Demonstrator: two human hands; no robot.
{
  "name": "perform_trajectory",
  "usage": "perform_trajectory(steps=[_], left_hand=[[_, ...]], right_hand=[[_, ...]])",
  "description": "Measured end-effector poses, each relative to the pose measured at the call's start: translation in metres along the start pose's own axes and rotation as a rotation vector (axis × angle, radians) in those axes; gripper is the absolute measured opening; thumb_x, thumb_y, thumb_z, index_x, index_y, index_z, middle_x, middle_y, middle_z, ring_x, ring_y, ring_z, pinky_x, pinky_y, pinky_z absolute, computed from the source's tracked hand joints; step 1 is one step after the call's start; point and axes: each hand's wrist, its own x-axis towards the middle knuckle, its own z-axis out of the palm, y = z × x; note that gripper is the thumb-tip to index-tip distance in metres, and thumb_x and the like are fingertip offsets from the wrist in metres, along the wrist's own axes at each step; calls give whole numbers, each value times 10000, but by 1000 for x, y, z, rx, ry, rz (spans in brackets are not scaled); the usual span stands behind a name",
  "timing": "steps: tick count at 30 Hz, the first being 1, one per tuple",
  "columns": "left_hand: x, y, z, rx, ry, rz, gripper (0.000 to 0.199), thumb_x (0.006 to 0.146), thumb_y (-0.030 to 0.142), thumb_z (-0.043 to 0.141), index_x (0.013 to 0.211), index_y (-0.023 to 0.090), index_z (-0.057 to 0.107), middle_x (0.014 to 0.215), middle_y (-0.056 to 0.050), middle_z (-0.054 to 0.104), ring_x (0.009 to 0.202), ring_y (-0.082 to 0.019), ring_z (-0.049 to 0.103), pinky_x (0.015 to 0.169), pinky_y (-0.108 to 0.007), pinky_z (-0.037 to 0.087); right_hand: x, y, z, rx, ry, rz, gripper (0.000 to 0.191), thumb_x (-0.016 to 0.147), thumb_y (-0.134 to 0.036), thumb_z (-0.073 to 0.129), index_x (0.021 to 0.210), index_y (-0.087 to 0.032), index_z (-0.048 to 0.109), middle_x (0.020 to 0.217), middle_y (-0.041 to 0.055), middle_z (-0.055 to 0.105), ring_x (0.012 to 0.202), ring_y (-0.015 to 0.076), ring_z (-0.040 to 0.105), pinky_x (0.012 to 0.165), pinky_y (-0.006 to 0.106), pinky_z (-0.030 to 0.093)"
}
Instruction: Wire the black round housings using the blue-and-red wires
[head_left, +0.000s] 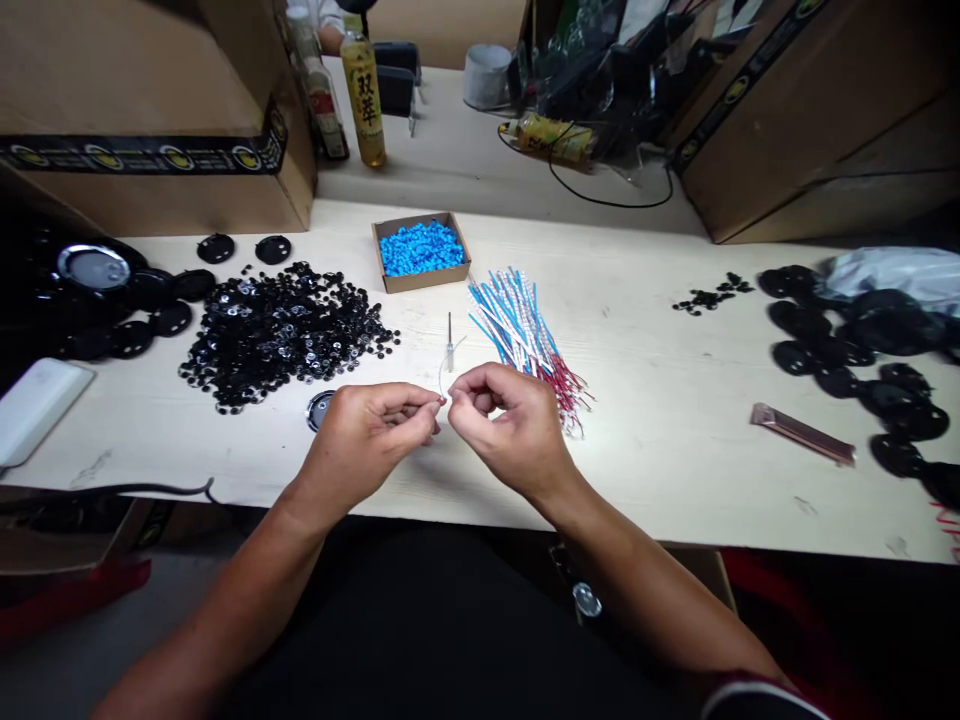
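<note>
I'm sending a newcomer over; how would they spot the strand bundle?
On the pale table, find the small open box of blue bits. The bundle lies nearer and to its right, by the right hand. Its long blue-and-white strands with red ends set it apart.

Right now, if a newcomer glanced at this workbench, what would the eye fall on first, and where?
Probably the vivid blue pieces in the small cardboard box at the bench's middle. Next come the heap of small black parts to its left and the fanned blue, white and red strands to its lower right. Nearer, the left hand and right hand meet at a thin pale wire.
</note>
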Motion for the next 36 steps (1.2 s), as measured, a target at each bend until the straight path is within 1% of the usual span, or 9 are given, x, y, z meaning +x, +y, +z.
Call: perform_trajectory(steps=[2,4,9,12,15,23,29,32,36], left_hand=[[-3,-2,-6,-48,11,-29,171,928,307,753,969,179,857,794,-17,824,726,-179,777,711,-258,633],[-6,-3,-11,-25,44,-21,170,926,315,756,952,177,852,783,-20,822,712,-179,775,701,-257,627],[-13,-7,-22,101,98,58,159,936,304,743,935,193,857,820,-18,834,729,-176,778,680,-238,591],[-16,-9,-27,178,145,122,148,929,259,737,970,196,865,849,-18,846,748,-178,785,694,-236,584],[-19,-11,-31,253,166,182,157,931,237,725,987,201,867,846,-17,849,708,-168,772,674,-236,569],[-27,-15,-35,393,178,268,175,953,231,681,917,235,852,785,-11,816,682,-165,727,655,-238,521],[-28,-13,-36,497,148,327,231,974,191,642,816,217,809,807,-23,820,667,-151,706,682,-257,478],[-27,-11,-37,500,130,324,231,974,180,638,830,212,816,789,-23,816,653,-148,700,664,-258,465],[-27,-10,-40,433,126,293,195,963,218,667,893,226,848,828,-26,837,692,-163,735,659,-242,501]], right_hand=[[1,-2,3,4,-6,6,67,817,-150,664,791,-199,701,683,-25,645,567,118,539,535,257,422],[1,-6,7,-20,-17,-28,73,825,-142,667,805,-199,707,712,-19,666,573,115,546,547,257,430],[-2,-23,18,-107,-47,-137,66,859,-143,683,832,-195,714,756,-11,679,574,110,554,601,272,460],[-4,-30,25,-140,-69,-143,74,857,-139,687,834,-206,707,759,-14,678,575,114,555,611,279,459],[-4,-32,30,-178,-75,-141,68,869,-152,688,840,-212,704,770,-13,694,578,117,556,624,284,460],[-5,-36,36,-214,-89,-118,60,857,-156,700,832,-207,718,770,-12,719,598,124,583,634,277,461],[-1,-37,38,-247,-108,-129,79,822,-130,699,797,-204,715,745,-19,692,613,124,577,634,274,440],[3,-36,38,-225,-131,-127,102,788,-113,685,751,-208,683,727,-21,665,629,131,571,627,271,433],[5,-36,39,-166,-130,-119,114,769,-105,661,724,-209,643,710,-24,638,630,131,563,614,266,431]])
